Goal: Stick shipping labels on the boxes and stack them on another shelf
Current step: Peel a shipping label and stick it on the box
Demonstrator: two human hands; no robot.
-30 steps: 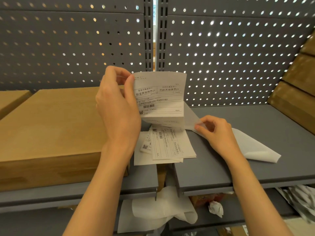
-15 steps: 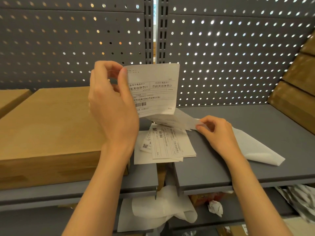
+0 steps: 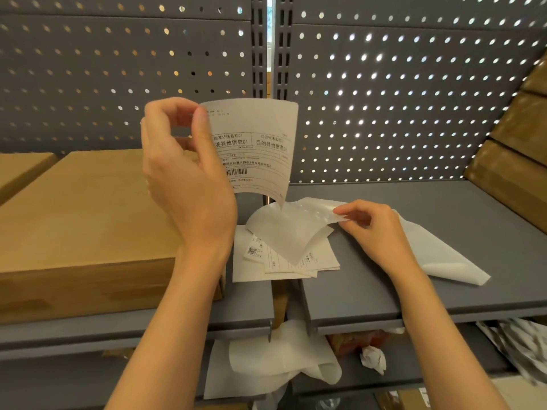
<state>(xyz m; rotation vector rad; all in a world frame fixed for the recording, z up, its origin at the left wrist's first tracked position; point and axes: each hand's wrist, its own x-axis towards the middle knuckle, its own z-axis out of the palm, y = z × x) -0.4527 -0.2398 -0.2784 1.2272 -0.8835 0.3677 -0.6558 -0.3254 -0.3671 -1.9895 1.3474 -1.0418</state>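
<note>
A shipping label [image 3: 254, 149] is pinched at its top corner by the left hand [image 3: 183, 184] above the shelf [image 3: 444, 291]; its backing sheet [image 3: 293, 229] is pinched by the right hand [image 3: 376, 232]. Thin, floppy and probably sticky-backed, the label is best held by its edges, beside the box [image 3: 88, 226].

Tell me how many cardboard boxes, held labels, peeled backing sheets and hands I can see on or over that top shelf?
Cardboard boxes: 5, namely the big box, one at the left edge and three stacked at right.
Held labels: 1, the shipping label.
Backing sheets: 2, the held one and a loose one.
Hands: 2, left hand and right hand.
Total: 10.
</note>
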